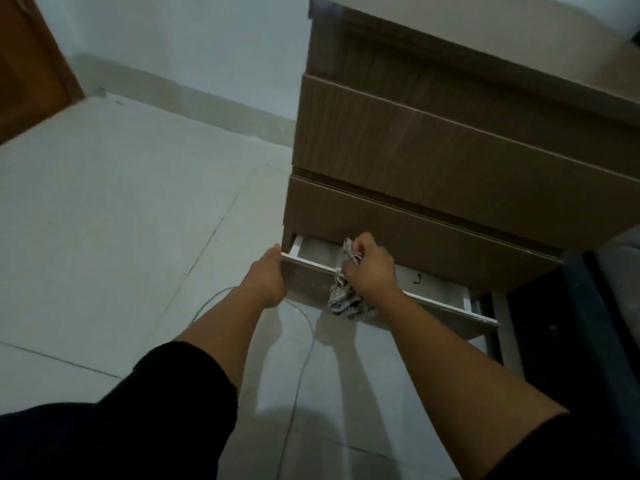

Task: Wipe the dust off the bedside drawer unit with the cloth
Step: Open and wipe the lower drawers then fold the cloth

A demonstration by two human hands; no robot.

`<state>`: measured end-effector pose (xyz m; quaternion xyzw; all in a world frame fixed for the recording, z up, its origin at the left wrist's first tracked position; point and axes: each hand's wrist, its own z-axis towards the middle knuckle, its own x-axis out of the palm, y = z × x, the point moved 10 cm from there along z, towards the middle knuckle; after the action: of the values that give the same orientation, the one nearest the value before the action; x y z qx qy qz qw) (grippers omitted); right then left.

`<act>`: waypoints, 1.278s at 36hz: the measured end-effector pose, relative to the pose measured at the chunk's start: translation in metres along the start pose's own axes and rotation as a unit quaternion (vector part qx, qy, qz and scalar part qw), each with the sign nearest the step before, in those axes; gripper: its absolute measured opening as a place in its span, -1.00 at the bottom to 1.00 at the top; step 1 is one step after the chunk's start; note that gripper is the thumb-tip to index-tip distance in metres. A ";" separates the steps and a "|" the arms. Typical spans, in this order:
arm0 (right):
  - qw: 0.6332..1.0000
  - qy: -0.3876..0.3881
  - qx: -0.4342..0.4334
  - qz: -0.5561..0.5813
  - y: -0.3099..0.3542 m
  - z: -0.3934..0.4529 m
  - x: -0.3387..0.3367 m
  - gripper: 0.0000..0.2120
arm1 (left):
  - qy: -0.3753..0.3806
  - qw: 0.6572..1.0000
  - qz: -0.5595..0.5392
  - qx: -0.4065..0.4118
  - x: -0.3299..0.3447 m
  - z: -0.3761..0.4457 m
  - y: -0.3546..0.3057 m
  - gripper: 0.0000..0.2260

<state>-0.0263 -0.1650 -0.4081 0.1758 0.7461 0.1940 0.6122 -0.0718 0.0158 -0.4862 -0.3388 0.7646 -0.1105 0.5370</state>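
1. A brown wooden drawer unit [450, 140] fills the upper right of the view, seen from above by a person bending over it. It has three drawers. The top two are closed. Every place below is given relative to this unit.
2. The bottom drawer [433, 299] is pulled part way out at the foot of the unit, showing its pale inside and white rim.
3. A pale tiled floor [121, 220] spreads to the left of the unit and under it, with a thin white cable [304, 358] lying in front of the open drawer.
4. The right hand [370, 268] is over the front rim of the open drawer, near its middle, fingers curled tight around a bunched striped cloth [346, 299]. Part of the cloth hangs down over the drawer front.
5. The left hand [268, 275] rests against the left front corner of the same drawer, fingers fairly straight and lying along the edge, seemingly steadying it.
6. The step in hand appears to be wiping the bottom drawer's rim and inside.
7. The next move likely calls for sweeping the cloth along the rim while the left hand keeps the drawer from sliding.
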 end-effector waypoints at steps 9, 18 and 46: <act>0.991 0.022 -0.109 -0.081 0.086 0.014 0.071 -0.73 | 0.021 0.998 -0.059 -0.015 -0.004 0.011 0.008 -0.37; 0.979 0.049 -0.146 -0.137 0.089 0.006 0.101 -0.69 | 0.013 0.998 -0.054 0.024 0.002 0.012 0.010 -0.32; 0.970 -0.028 -0.072 -0.231 -0.059 -0.015 0.022 -0.61 | 0.065 0.935 0.302 0.176 0.080 -0.021 -0.077 -0.33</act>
<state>-0.0465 -0.2060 -0.4538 -0.0401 0.7332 0.0952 0.6722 -0.0756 -0.0964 -0.4969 0.0155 0.8324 -0.0975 0.5453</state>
